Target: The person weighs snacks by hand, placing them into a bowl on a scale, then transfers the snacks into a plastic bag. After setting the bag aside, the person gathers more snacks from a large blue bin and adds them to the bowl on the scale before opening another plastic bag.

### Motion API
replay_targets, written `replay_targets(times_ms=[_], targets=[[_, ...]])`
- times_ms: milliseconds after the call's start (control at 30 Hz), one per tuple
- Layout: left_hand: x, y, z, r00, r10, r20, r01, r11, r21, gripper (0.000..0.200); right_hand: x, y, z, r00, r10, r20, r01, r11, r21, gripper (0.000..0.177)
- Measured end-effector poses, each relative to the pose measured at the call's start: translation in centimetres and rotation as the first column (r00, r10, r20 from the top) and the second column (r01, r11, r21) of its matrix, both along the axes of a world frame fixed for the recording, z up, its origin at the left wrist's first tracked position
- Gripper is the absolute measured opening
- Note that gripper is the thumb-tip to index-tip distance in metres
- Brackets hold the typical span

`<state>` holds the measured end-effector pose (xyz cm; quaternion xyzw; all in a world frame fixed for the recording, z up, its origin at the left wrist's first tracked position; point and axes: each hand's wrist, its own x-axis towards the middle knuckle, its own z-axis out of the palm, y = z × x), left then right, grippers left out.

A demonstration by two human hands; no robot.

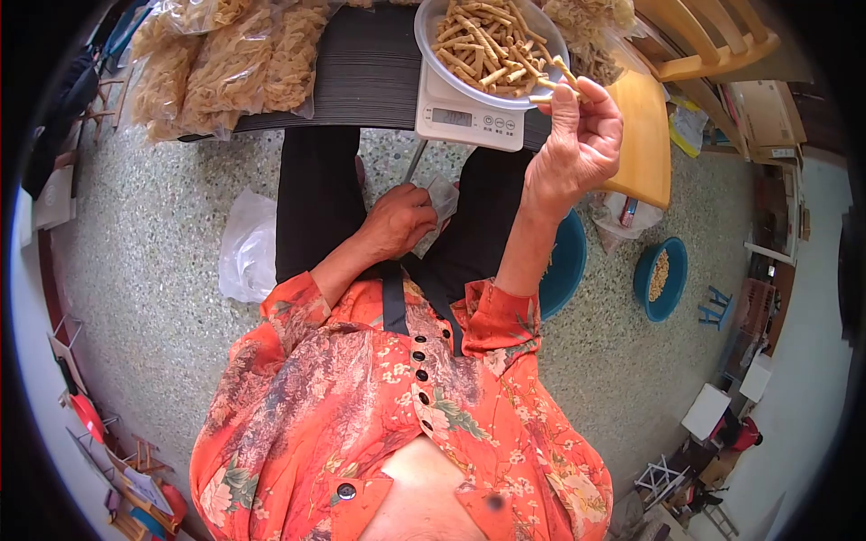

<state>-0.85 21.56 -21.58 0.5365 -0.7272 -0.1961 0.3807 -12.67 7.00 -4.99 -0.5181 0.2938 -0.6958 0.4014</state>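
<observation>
My right hand (577, 135) is raised at the right edge of a white bowl (426, 36), its fingers pinched on a few thin brown sticks (561, 70). Many more brown sticks (492, 45) fill the bowl, which rests on a white digital scale (483, 126) at the edge of a dark ridged table (361, 68). Down over my lap, my left hand (401, 219) has its fingers curled around part of a crumpled clear plastic bag (443, 197).
Clear bags of pale dried food (225, 77) lie on the table's left. A wooden stool (645, 144) stands at the right. On the floor are a teal basin (660, 279), another basin (564, 261) beside my leg, and a plastic bag (250, 245).
</observation>
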Motion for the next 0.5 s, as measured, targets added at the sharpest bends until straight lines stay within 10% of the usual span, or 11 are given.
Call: replay_targets(times_ms=[500], targets=[[1.3,-0.4,0.3,0.995,0.098,0.032,-0.095,0.991,-0.092,0.013,-16.1,4.0,-12.8,0.676,-0.35,-0.648,0.442,0.897,-0.024,0.017]])
